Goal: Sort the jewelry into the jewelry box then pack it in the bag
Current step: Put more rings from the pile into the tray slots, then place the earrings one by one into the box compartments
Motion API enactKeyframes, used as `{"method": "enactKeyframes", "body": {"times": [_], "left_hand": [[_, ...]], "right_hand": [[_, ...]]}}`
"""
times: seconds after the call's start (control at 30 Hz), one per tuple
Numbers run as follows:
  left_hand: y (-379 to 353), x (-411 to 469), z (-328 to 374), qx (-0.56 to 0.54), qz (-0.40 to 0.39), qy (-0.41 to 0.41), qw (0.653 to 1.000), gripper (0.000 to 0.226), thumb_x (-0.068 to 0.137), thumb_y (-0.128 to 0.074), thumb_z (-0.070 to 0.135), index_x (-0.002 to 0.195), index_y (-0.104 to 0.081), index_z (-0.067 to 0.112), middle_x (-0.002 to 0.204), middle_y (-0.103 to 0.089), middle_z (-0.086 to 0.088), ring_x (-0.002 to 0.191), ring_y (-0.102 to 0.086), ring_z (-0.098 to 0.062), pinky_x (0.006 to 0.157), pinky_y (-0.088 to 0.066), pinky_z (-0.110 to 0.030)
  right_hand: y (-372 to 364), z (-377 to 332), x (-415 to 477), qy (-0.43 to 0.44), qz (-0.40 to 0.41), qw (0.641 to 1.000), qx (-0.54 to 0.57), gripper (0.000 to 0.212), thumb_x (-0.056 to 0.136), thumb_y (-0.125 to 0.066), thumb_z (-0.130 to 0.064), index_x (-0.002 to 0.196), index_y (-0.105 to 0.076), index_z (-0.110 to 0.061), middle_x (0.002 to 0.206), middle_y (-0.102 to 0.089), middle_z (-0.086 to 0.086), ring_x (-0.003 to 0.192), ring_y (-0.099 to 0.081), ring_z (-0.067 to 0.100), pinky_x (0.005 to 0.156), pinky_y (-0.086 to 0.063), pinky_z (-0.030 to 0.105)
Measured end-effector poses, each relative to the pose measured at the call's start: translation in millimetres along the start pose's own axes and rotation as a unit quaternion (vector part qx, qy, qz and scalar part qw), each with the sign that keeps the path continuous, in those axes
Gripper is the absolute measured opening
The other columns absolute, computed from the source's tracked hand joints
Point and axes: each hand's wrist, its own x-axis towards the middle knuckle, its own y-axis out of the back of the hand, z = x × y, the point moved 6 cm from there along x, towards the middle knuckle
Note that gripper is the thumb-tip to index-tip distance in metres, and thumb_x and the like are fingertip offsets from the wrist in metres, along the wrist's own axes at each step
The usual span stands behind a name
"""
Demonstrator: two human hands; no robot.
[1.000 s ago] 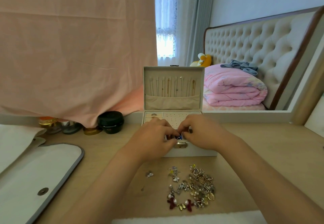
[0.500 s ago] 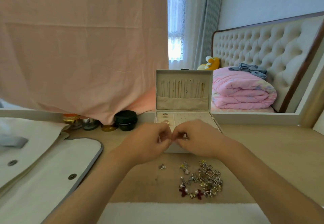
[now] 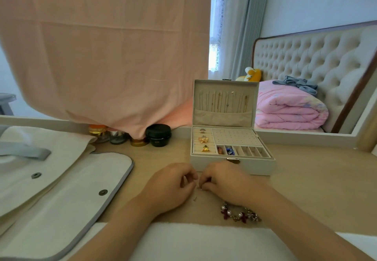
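Jewelry box (image 3: 257,167) holds rings (image 3: 204,140); left hand (image 3: 173,185), right hand (image 3: 224,181) curled together, grip unclear.

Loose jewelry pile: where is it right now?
Head view, lower centre-right: the loose jewelry pile lies on the desk, partly hidden by the right hand and its wrist, nearer the person than the jewelry box.

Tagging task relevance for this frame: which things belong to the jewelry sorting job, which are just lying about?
Job: jewelry box; loose jewelry; white bag; left hand; right hand.
Lying about: black jar; small jars; pink cloth; folded pink quilt; plush toy.
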Motion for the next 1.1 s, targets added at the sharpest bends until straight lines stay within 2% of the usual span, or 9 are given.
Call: {"method": "enactKeyframes", "body": {"times": [0.17,0.27,0.4,0.53,0.7,0.8,0.97,1.03,1.1], "left_hand": [[2.2,4.6,4.3,-0.035,0.066,-0.051,0.996,0.021,0.091,-0.066,0.037,0.111,-0.061,0.038,0.103,-0.061,0.022,0.097,-0.055,0.003,0.079,-0.047,-0.014],[1.8,7.1,12.9,-0.046,0.089,-0.082,0.992,0.025,0.089,-0.067,0.043,0.112,-0.061,0.037,0.105,-0.062,0.023,0.100,-0.056,0.004,0.078,-0.044,-0.010],[3.7,14.0,20.6,-0.046,0.127,-0.099,0.986,0.024,0.086,-0.067,0.047,0.108,-0.062,0.039,0.100,-0.064,0.023,0.097,-0.059,0.004,0.076,-0.049,-0.015],[5.4,16.4,26.2,-0.079,0.158,-0.093,0.980,0.017,0.085,-0.072,0.040,0.100,-0.065,0.036,0.090,-0.065,0.023,0.090,-0.061,0.002,0.070,-0.047,-0.011],[-0.6,14.6,19.9,-0.066,0.142,-0.080,0.985,0.017,0.084,-0.065,0.046,0.095,-0.070,0.034,0.085,-0.065,0.021,0.085,-0.061,0.001,0.069,-0.047,-0.012],[-3.8,13.6,17.6,-0.045,0.130,-0.066,0.988,0.010,0.086,-0.069,0.044,0.091,-0.068,0.035,0.083,-0.064,0.021,0.084,-0.059,0.001,0.068,-0.045,-0.012],[-6.4,13.1,20.1,-0.021,0.114,-0.058,0.992,0.007,0.089,-0.070,0.040,0.091,-0.063,0.038,0.086,-0.060,0.023,0.087,-0.056,0.003,0.069,-0.044,-0.012],[-6.1,12.5,20.7,-0.020,0.111,-0.056,0.992,0.007,0.089,-0.069,0.039,0.092,-0.063,0.038,0.087,-0.059,0.023,0.086,-0.057,0.002,0.071,-0.047,-0.014],[-7.0,12.4,20.7,-0.022,0.100,-0.053,0.993,0.008,0.090,-0.068,0.037,0.095,-0.062,0.037,0.088,-0.060,0.022,0.086,-0.058,0.001,0.073,-0.051,-0.019]], "right_hand": [[12.3,15.4,-3.6,-0.058,0.050,0.987,0.144,0.005,0.089,-0.072,-0.033,0.089,-0.077,-0.033,0.086,-0.071,-0.019,0.081,-0.062,-0.004,0.077,-0.050,0.022],[23.5,22.6,-6.7,-0.084,0.074,0.956,0.272,0.012,0.088,-0.076,-0.024,0.077,-0.074,-0.028,0.065,-0.068,-0.016,0.053,-0.058,0.000,0.059,-0.046,0.020],[31.9,26.9,-13.4,-0.119,0.066,0.910,0.392,0.009,0.091,-0.072,-0.017,0.083,-0.074,-0.013,0.053,-0.062,-0.007,0.041,-0.050,0.009,0.043,-0.039,0.018],[32.2,25.1,-17.4,-0.125,0.042,0.903,0.408,0.014,0.095,-0.068,-0.020,0.091,-0.074,-0.008,0.045,-0.058,-0.011,0.037,-0.045,0.004,0.040,-0.032,0.015],[35.9,29.8,-17.0,-0.108,0.036,0.922,0.369,0.012,0.094,-0.069,-0.019,0.088,-0.076,-0.012,0.061,-0.069,-0.009,0.046,-0.051,0.009,0.045,-0.042,0.017],[46.5,42.6,-18.5,-0.094,0.034,0.948,0.303,0.004,0.089,-0.075,-0.014,0.091,-0.078,-0.016,0.072,-0.071,-0.007,0.052,-0.054,0.002,0.051,-0.047,0.020],[52.0,55.1,-25.5,-0.089,-0.021,0.988,0.125,0.020,0.086,-0.075,-0.014,0.086,-0.077,-0.034,0.073,-0.067,-0.017,0.056,-0.058,-0.011,0.052,-0.040,0.005],[44.3,51.7,-26.0,-0.082,-0.044,0.993,0.071,0.022,0.086,-0.075,-0.017,0.088,-0.076,-0.039,0.082,-0.070,-0.022,0.068,-0.059,-0.014,0.062,-0.040,0.004],[36.6,46.9,-24.3,-0.066,-0.055,0.996,0.016,0.023,0.087,-0.074,-0.022,0.100,-0.076,-0.040,0.090,-0.071,-0.023,0.081,-0.060,-0.009,0.075,-0.046,0.013]]}}
